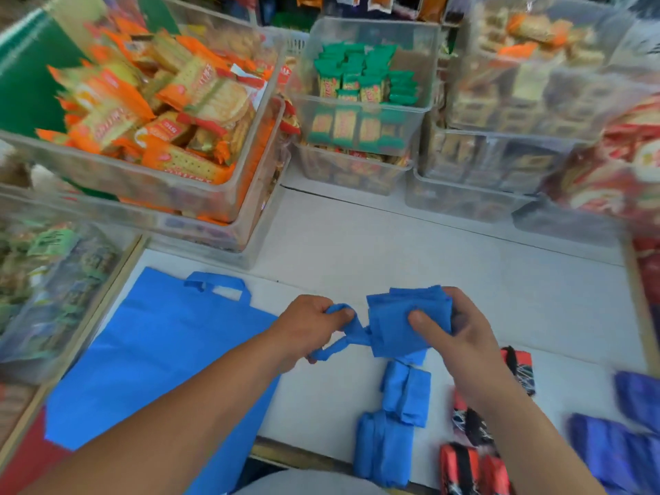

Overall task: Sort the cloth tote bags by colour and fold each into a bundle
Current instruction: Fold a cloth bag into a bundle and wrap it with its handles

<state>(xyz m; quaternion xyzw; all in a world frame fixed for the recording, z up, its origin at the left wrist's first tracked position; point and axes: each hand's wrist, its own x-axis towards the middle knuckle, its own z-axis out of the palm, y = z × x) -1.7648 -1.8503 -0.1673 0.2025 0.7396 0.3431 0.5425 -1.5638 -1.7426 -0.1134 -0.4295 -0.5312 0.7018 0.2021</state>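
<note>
A folded light-blue tote bag (400,323) hangs just above the white counter. My right hand (460,330) grips its folded body, thumb on top. My left hand (307,326) is curled round the bag's twisted handle strap (343,339), pulled out to the left. A flat, unfolded light-blue tote (153,355) lies at the left. Two folded light-blue bundles (396,423) lie in a column below the held bag. Red-and-black patterned bundles (471,455) sit under my right forearm. Dark-blue bags (614,434) lie at the lower right.
Clear plastic bins of snack packets crowd the back: orange crackers (160,112), green packs (364,94) and more at the right (518,83). A glass case (53,280) borders the left. The white counter (393,244) shows bare surface beyond my hands.
</note>
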